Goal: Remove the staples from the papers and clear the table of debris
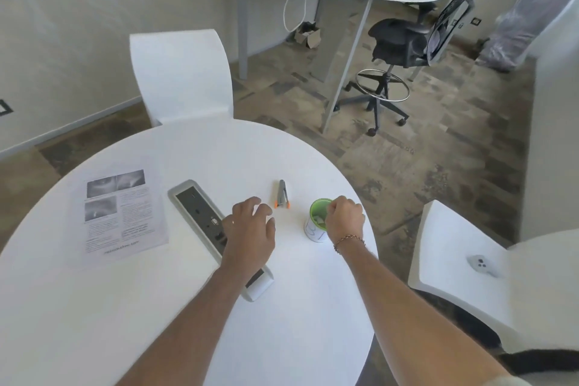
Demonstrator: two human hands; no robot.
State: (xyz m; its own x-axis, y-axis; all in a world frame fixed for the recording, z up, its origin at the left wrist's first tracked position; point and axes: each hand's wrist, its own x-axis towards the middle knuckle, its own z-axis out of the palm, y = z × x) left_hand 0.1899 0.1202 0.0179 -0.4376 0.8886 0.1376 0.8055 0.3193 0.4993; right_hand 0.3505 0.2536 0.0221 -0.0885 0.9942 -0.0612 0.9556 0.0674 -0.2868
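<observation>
A round white table (125,307) fills the lower left of the frame; a printed paper (120,213) lies at centre left, a grey power strip (200,213) set into the top just right of it; the staple remover (283,194) lies above centre, beside a green-rimmed cup (315,222). The left hand (250,229) rests over the strip, fingers loosely spread, holding nothing visible; the right hand (344,218) is curled closed at the cup's rim, contents hidden.

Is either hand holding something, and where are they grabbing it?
The right hand is bunched at the green rim of the cup; whether it pinches something cannot be told. The left hand rests spread on the table, holding nothing visible.
</observation>
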